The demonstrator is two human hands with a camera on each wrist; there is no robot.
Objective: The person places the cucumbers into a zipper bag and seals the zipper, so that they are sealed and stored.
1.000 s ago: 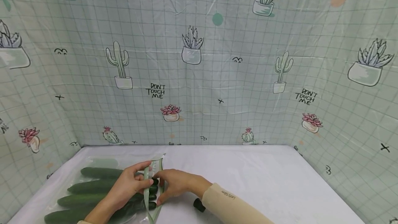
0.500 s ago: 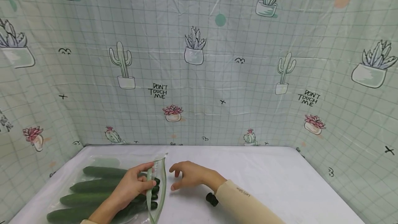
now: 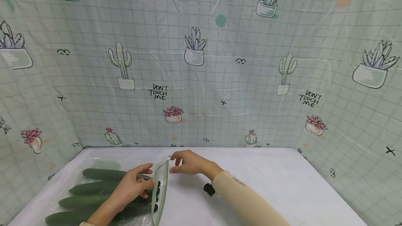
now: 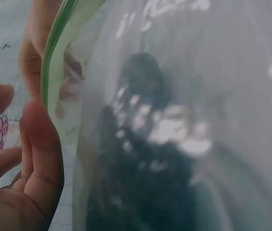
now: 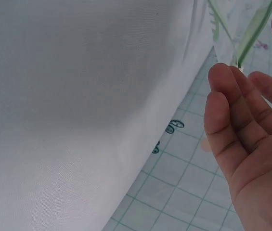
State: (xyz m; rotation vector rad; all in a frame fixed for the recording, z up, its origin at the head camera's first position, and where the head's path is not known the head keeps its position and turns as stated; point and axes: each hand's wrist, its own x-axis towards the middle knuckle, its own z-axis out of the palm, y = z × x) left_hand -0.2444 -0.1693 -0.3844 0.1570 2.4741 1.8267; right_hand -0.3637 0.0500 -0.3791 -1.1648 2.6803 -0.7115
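Observation:
A clear zip bag [image 3: 164,193] with a green-edged mouth lies at the left of the table, its opening facing right. Several long green cucumbers [image 3: 102,174] lie side by side inside it, their dark ends near the mouth. My left hand [image 3: 130,186] hovers over the bag, thumb and fingers apart beside the green edge. In the left wrist view a fingertip [image 4: 39,120] is close to that edge. My right hand [image 3: 191,163] is at the far corner of the mouth, fingers loosely bent and thumb apart. The right wrist view has its fingertips [image 5: 222,77] right at the corner.
The table [image 3: 251,173] is covered in white cloth. A cactus-print sheet [image 3: 213,79] hangs behind it and along both sides. A small black piece [image 3: 209,189] sits beneath the right sleeve [image 3: 245,201].
My right hand has withdrawn from the middle of the bag's mouth and moved back to its far corner. My left hand has let go of the green edge. The cucumbers stay put.

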